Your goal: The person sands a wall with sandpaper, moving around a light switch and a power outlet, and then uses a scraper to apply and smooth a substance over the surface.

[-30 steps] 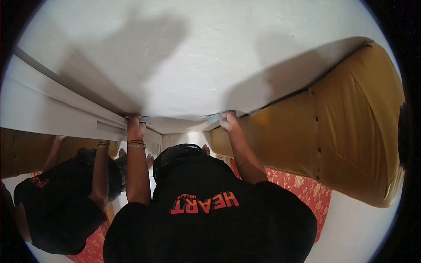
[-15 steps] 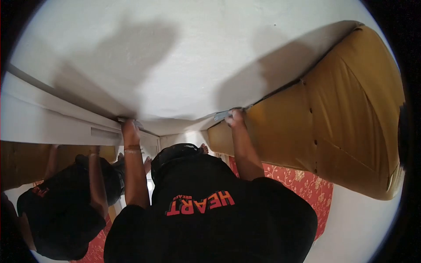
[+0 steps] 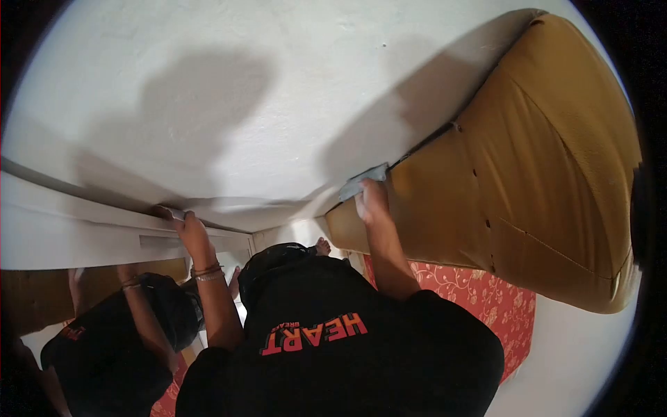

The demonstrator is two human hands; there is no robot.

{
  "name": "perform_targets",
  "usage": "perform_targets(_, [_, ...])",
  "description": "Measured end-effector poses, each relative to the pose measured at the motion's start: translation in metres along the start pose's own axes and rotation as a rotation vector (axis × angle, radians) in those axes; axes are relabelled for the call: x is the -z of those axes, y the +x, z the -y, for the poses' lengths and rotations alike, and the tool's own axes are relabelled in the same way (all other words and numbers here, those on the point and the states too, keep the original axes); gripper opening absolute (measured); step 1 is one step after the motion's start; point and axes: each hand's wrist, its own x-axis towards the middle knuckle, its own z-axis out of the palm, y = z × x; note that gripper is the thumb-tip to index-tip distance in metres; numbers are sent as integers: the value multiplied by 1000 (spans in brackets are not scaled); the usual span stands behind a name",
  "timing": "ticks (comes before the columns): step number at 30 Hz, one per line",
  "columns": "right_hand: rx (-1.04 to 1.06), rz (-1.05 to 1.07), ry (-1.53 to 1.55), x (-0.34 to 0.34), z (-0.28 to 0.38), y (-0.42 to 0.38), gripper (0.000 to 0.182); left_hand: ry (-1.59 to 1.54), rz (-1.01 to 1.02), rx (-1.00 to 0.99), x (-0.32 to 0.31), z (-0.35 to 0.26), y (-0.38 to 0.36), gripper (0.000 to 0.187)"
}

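My right hand (image 3: 374, 200) grips a flat grey-blue cloth (image 3: 363, 182) against the white wall, at the upper edge of a mustard upholstered backrest (image 3: 431, 208). On the other side, my left hand (image 3: 194, 235) is at the top of a white-framed mirror unit (image 3: 69, 222). Its fingers are closed around a small pale flat piece (image 3: 170, 212), partly hidden by the hand, whose kind I cannot make out.
The white wall (image 3: 278, 125) fills the far side, with shadows on it. A mirror (image 3: 104, 326) at the left reflects my body and the backrest. Red floral fabric (image 3: 479, 299) lies beneath the backrest. A bare foot (image 3: 323, 246) shows beyond my shirt.
My left hand has shifted left and nearer along the mirror unit's top. More of the cloth in my right hand shows now, spread along the backrest's edge. The view has tilted slightly.
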Motion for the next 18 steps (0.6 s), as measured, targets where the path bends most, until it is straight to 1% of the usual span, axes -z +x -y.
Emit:
perform_targets(1, [58,-13,-45,-14,2,-16,37,4,9,4,-8,-17,-8,37])
perform_targets(2, [113,-27,-89,-20,0,-25,37,21,11,41,-15,-30,-13,43])
perform_targets(3, [115,-36,-87,-17,-5,-16,37,34,11,77,-18,-34,-15,49])
perform_targets(4, [177,-109,-139,-11,-12,5,37,35,19,79,-10,-11,-1,49])
perform_targets(5, [241,-181,-188,-3,-20,22,37,-19,18,140,5,31,26,52])
perform_targets(6, [246,-184,-182,8,-27,32,37,-72,17,198,12,52,42,55])
perform_targets(7, [252,-164,-128,19,-35,43,32,-74,22,196,11,44,38,55])
perform_targets(8, [259,-141,-74,24,-37,48,29,51,13,123,6,24,29,54])
perform_targets(9, [265,-140,-70,12,-27,30,29,175,4,50,0,4,19,54])
perform_targets(10, [219,-142,-145,-16,-5,-10,31,169,6,47,-7,-14,6,54])
perform_targets(11, [172,-144,-221,-36,7,-33,33,162,19,-83,-13,-31,-8,56])
perform_targets(12, [172,-149,-220,-42,6,-39,33,163,34,-209,-16,-40,-16,59])
perform_targets(13, [206,-121,-222,-45,2,-44,33,169,41,-206,-17,-42,-19,59])
perform_targets(14, [242,-92,-223,-46,0,-47,33,105,52,-67,-22,-45,-20,61])
perform_targets(15, [244,-96,-222,-40,-9,-33,33,39,60,74,-24,-45,-19,63])
perform_targets(16, [367,-193,-336,-28,-23,-6,37,38,62,76,-21,-36,-14,63])
perform_targets(17, [489,-289,-451,-31,-24,2,40,66,69,125,-17,-24,-5,64])
perform_targets(18, [491,-292,-449,-27,-24,5,40,93,77,174,-12,-13,2,65])
